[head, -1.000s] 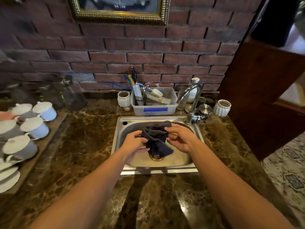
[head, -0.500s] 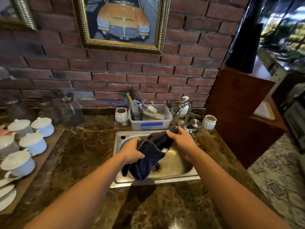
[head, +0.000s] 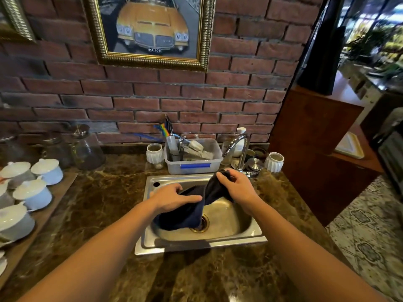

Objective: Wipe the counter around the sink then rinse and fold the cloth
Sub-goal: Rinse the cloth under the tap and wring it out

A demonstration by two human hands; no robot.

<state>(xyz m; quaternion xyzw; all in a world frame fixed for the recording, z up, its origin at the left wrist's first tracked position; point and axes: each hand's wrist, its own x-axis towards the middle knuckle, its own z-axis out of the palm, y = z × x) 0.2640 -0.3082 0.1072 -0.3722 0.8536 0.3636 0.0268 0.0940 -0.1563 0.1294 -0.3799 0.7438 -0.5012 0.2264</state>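
Observation:
A dark navy cloth [head: 185,216] hangs over the steel sink [head: 250,233], stretched between both hands. My left hand [head: 172,198] grips its near-left part above the basin's left side. My right hand [head: 236,186] pinches its far end up near the sink's back rim. The cloth's lower fold sags down beside the brass drain [head: 201,224]. A chrome faucet [head: 238,151] stands behind the sink at the right. The brown marble counter [head: 104,199] surrounds the basin.
A clear plastic tub [head: 194,164] with brushes sits behind the sink. White ribbed cups [head: 274,162] flank the tub and faucet. Several lidded white cups [head: 32,192] stand on a board at the left. A glass carafe [head: 86,149] is by the brick wall.
The bunched cloth has been drawn out between my hands. My right hand rose toward the faucet side. The camera tilted up, bringing the framed car picture into view.

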